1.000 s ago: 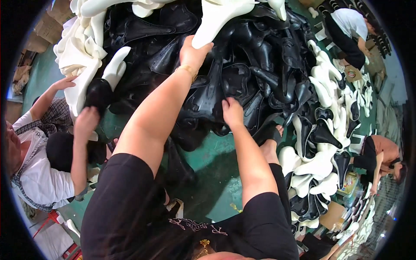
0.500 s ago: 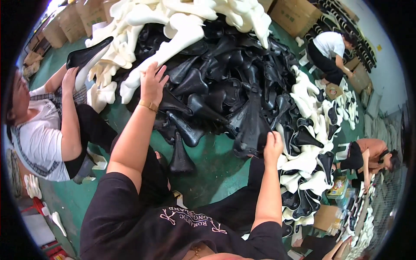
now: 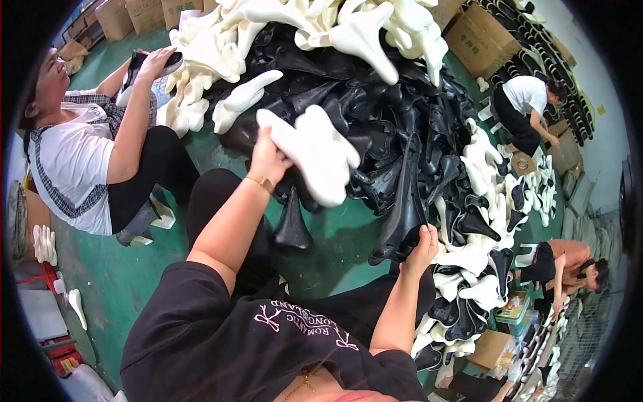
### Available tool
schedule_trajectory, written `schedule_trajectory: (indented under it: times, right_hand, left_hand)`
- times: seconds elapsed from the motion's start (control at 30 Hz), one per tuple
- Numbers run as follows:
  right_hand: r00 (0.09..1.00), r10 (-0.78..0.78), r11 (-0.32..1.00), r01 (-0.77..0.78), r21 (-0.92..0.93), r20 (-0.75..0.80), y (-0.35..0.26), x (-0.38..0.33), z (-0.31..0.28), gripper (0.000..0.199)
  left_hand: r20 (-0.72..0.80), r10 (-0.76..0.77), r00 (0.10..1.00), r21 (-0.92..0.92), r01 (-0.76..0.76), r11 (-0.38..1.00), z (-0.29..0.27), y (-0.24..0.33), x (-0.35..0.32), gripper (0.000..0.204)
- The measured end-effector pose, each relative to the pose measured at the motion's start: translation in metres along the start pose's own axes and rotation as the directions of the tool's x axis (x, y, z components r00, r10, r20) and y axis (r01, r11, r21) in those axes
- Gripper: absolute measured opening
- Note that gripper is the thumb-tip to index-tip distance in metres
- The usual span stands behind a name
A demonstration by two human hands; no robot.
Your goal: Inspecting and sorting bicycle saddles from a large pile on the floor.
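Note:
My left hand [image 3: 269, 159] grips a pale, saddle-shaped foam pad [image 3: 315, 157] by one edge, raised over the front of the pile; its outline is slightly smeared. In my right hand [image 3: 420, 249] is the wide end of a black bicycle saddle shell [image 3: 400, 208], its narrow nose pointing away toward the heap. The pad and the shell are apart. Beyond them lies a big heap of black saddle shells [image 3: 362, 134]. Another white foam pad [image 3: 244, 100] rests on its left side, and a single black shell [image 3: 293, 226] stands on the floor before me.
White foam pads [image 3: 362, 33] are piled along the far side. Paired white and black pieces [image 3: 469, 291] line my right. A co-worker [image 3: 87, 154] sits close on the left, holding a black piece. Two more people bend over work at right. Cardboard boxes [image 3: 479, 37] stand behind.
My left hand has closed on a white foam pad and brought it nearer and rightward. The black shell in my right hand has turned more on edge. The co-worker at left has lowered their piece.

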State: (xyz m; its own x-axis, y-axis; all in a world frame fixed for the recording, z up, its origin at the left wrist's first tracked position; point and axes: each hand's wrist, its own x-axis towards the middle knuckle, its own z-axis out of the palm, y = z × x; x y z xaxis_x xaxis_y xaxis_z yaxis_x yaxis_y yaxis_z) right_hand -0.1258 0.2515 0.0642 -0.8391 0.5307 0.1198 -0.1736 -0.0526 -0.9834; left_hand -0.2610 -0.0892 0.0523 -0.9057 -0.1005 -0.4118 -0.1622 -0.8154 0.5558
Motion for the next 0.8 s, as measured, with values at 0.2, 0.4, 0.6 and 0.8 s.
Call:
schedule_trajectory:
  times: [0.2,0.4,0.6,0.8]
  right_hand:
    - [0.996,-0.07,0.996,0.073,-0.052,0.056,-0.003,-0.019,0.001,0.016]
    - [0.927,-0.202,0.898,0.304,-0.317,0.317,-0.027,-0.052,0.029,0.017]
    - [0.911,-0.258,0.865,0.367,-0.343,0.322,-0.023,-0.054,0.047,0.015]
    - [0.915,-0.241,0.863,0.355,-0.36,0.324,-0.022,-0.057,0.051,0.015]
  left_hand:
    - [0.082,-0.148,0.986,0.213,0.128,0.969,0.013,-0.046,-0.017,0.049]
    - [0.229,-0.244,0.942,0.26,0.182,0.948,0.025,-0.064,-0.04,0.046]
    - [0.3,-0.309,0.902,0.231,0.245,0.942,0.033,-0.07,-0.055,0.043]
    - [0.357,-0.296,0.886,0.211,0.232,0.949,0.027,-0.073,-0.059,0.037]
